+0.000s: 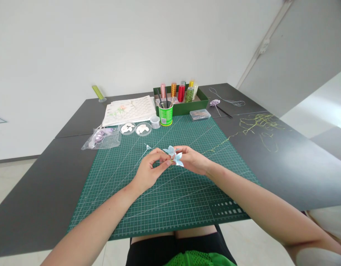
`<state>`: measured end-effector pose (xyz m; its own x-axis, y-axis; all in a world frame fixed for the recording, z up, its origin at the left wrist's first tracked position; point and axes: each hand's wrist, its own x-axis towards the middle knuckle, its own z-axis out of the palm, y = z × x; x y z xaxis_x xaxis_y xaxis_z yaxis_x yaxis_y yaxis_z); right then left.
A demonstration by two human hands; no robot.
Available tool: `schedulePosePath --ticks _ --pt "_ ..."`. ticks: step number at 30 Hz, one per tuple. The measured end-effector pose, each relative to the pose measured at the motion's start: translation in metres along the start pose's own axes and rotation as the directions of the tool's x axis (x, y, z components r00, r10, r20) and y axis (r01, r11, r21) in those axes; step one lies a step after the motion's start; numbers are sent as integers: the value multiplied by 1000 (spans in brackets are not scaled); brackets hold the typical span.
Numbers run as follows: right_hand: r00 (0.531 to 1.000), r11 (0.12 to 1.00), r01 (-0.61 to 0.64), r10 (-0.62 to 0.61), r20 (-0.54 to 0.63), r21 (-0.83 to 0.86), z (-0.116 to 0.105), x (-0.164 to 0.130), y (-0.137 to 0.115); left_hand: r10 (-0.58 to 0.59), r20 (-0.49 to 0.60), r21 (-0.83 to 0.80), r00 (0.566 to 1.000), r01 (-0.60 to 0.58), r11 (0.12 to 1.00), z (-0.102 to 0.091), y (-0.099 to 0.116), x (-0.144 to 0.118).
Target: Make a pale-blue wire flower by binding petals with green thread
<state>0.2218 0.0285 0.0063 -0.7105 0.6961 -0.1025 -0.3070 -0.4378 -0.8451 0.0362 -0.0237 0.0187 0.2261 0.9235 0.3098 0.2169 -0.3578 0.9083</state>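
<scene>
Pale blue artificial flowers (178, 159) with pointed petals are pinched by their stems between the thumb and fingers of my left hand (151, 167). My right hand (194, 160) is closed just right of the petals, its fingertips partly hidden behind them. From that hand a yellow-green thread (227, 139) runs right across the mat, and its end at the fingers is hidden. Beyond my left hand, a small pale blue flower piece (147, 147) with a thin stem lies on the green cutting mat (159, 207).
A green cup of brushes (166, 115) stands before a green box (184, 108) of thread spools. Farther left are dishes of white pieces (143, 129), drawing sheets (128, 109) and a plastic bag (104, 137). Loose thread (259, 123), a clear case (200, 114) and a lilac flower (215, 102) lie right.
</scene>
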Motion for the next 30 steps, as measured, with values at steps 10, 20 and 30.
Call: schedulePosePath --ticks 10,20,30 --pt "984 976 175 -167 68 -130 14 -2 7 -51 -250 121 967 83 989 -5 1 2" --pt "965 848 107 -214 -151 -519 16 -4 2 -115 -377 126 919 174 977 -13 -7 6" --pt "965 759 125 -242 -98 -639 17 -14 -17 -181 -391 109 902 241 964 -18 -12 10"
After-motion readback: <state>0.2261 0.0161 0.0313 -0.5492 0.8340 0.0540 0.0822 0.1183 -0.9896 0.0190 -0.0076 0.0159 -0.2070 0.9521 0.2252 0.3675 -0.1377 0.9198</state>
